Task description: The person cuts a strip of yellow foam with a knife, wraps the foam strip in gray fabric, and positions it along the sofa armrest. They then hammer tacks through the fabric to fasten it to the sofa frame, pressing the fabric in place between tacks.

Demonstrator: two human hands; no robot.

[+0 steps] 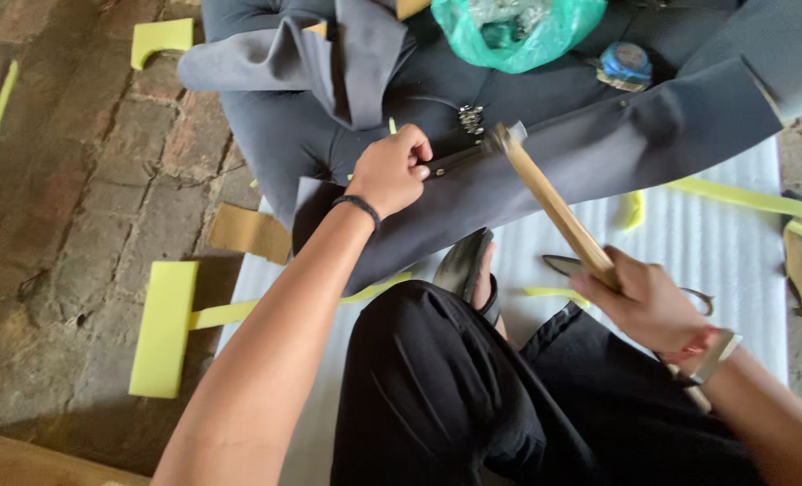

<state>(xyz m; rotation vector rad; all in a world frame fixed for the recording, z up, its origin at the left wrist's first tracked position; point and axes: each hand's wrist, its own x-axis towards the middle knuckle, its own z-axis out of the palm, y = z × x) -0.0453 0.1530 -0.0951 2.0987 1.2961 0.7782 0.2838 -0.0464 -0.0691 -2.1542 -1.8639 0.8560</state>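
My right hand [645,295] grips the wooden handle of a hammer [549,200]. Its metal head hangs just above a dark grey fabric-covered piece [545,171] lying in front of me. My left hand [390,171] pinches the fabric's folded edge beside a dark strip, a little left of the hammer head. Whether a tack sits between its fingers is too small to tell. A black band circles my left wrist. A small pile of metal tacks [470,118] lies on the fabric just beyond the hammer head.
A green plastic bag [518,31] and a blue tape measure [625,65] rest on the fabric at the top. Yellow foam offcuts [162,326] and cardboard scraps [250,231] lie on the brick floor [77,180]. Scissors [563,265] lie on the white foam sheet [716,243] by my knees.
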